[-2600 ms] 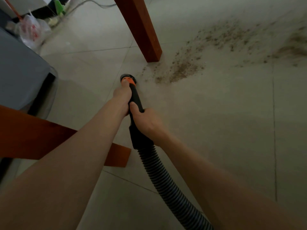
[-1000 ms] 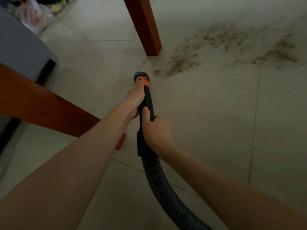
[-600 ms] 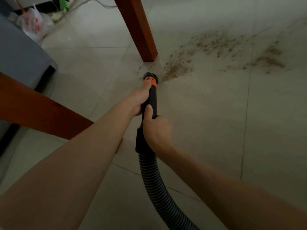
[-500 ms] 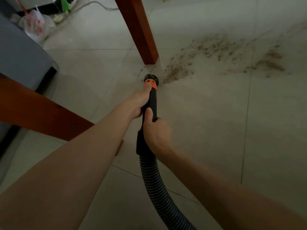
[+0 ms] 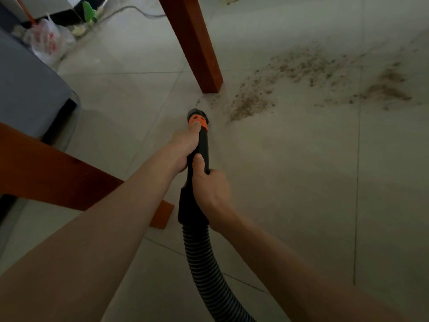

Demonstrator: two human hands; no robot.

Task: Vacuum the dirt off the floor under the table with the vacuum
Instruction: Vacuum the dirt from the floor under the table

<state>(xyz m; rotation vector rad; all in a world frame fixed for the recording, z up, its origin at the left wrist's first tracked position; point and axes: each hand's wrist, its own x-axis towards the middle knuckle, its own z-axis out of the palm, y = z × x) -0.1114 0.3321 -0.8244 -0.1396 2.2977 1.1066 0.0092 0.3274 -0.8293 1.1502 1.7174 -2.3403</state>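
Observation:
Both hands hold a black vacuum nozzle [image 5: 202,145] with an orange collar near its tip. My left hand [image 5: 184,145] grips the front part, thumb on the orange collar. My right hand [image 5: 210,189] grips it further back, just above the ribbed black hose [image 5: 204,270]. The nozzle's mouth points at the tiled floor just below a red-brown wooden table leg [image 5: 197,47]. Brown dirt [image 5: 250,105] lies scattered to the right of the tip and spreads further right to a thicker patch [image 5: 387,87].
A second wooden beam [image 5: 53,173] crosses the left side under my left arm. A grey piece of furniture [image 5: 25,94] stands at the far left. A plastic bag [image 5: 46,40], green item and a cable [image 5: 139,10] lie at the back left.
The nozzle has moved forward and to the right, from left of the dirt to close under the table leg beside the near dirt pile. Both hands keep the same grip.

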